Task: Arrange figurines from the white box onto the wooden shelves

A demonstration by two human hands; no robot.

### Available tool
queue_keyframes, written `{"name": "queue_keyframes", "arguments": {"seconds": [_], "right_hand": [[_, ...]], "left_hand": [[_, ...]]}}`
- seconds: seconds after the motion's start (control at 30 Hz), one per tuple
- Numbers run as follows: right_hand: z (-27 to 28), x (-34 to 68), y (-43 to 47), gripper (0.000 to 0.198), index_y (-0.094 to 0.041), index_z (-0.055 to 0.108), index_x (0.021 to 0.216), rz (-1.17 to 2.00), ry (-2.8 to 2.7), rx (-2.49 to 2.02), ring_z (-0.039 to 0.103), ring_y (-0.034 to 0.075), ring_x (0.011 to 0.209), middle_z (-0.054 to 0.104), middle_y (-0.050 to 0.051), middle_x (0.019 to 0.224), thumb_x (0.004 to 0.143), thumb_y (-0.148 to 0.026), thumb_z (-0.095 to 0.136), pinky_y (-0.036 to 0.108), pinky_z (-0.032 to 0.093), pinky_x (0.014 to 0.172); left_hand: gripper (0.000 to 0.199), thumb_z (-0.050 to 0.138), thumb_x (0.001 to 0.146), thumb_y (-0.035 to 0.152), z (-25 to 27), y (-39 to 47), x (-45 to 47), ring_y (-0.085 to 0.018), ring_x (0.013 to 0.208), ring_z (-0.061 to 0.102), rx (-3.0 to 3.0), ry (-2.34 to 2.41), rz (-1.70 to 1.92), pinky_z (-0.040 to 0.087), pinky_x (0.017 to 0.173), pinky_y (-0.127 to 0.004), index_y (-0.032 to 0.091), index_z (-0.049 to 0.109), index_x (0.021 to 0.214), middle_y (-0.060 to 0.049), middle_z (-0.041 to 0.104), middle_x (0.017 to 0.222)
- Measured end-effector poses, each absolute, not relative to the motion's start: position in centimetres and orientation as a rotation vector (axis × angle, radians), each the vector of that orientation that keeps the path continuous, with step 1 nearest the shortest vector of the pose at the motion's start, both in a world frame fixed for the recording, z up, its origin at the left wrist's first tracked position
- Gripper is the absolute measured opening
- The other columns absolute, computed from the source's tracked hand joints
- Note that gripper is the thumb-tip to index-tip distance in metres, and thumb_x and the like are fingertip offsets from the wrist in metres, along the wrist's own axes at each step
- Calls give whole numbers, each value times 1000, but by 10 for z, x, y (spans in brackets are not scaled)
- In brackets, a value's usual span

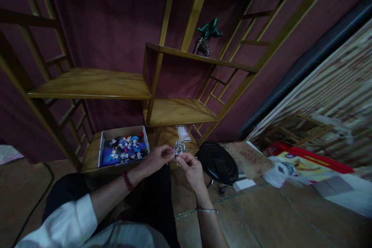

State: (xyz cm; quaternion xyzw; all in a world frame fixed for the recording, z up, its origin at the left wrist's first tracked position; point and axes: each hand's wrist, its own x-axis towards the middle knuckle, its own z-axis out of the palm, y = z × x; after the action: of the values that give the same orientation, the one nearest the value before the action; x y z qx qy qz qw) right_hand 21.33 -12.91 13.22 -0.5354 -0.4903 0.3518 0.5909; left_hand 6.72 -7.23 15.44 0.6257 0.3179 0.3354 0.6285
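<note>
A small clear, shiny object [179,147], perhaps plastic or glass, is held up between my two hands; its exact kind does not show. My left hand [159,157] pinches its left lower side with thumb and fingers. From the right, my right hand [189,164] grips its lower edge with the fingertips. Just behind it, on the low shelf, lies a small card or phone-like item [183,132], partly blurred. Left of my left hand, an open white box [101,148] holds many small blue, white and red figures [126,149].
A wooden display shelf [93,83] stands ahead against a dark red wall. A green and bronze figurine [207,38] sits on its upper right board. At right are a black round stool [217,162], cardboard [247,157], a plastic bag [276,174] and a red-yellow box [308,162].
</note>
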Motion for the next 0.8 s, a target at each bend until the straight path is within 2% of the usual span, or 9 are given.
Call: {"name": "queue_keyframes", "arguments": {"seconds": [0.4, 0.8], "right_hand": [[160, 230, -130, 19, -18, 63, 76, 706, -1157, -1258, 60, 15, 70, 67, 1, 74, 67, -34, 68, 27, 45, 69], [199, 249, -128, 20, -18, 63, 77, 564, -1222, -1285, 60, 16, 70, 67, 2, 76, 69, -36, 67, 26, 45, 67]], "left_hand": [[21, 55, 69, 29, 187, -67, 86, -12, 61, 56, 1490, 806, 669, 38, 52, -21, 14, 56, 83, -2, 62, 72], [23, 52, 69, 32, 220, -57, 109, -13, 66, 59, 1626, 729, 679, 40, 52, -21, 14, 56, 83, -3, 64, 76]]}}
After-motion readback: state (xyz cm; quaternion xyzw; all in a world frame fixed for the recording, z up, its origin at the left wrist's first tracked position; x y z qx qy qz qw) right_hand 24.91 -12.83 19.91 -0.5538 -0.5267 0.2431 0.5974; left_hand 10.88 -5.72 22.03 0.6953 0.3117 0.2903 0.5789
